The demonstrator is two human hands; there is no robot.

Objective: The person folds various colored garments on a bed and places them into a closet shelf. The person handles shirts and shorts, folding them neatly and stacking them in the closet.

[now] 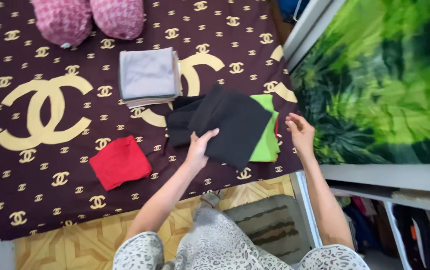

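Note:
My left hand [198, 146] pinches the near edge of a black cloth [235, 127], which is lifted slightly above a pile of bright green cloths [266, 145] on the bed. More black cloth [180, 125] lies just left of it. My right hand [300, 132] hovers open at the right edge of the green pile, fingers spread, holding nothing. A folded red cloth [120, 162] lies alone to the left. Behind, a neat stack of grey folded cloths [149, 76] sits on the bed.
The bed has a dark maroon sheet [50, 60] with gold emblems. Two pink patterned pillows [90, 19] lie at the far edge. A green tie-dye mattress [385, 85] stands at right. A grey mat [270, 225] lies on the patterned floor.

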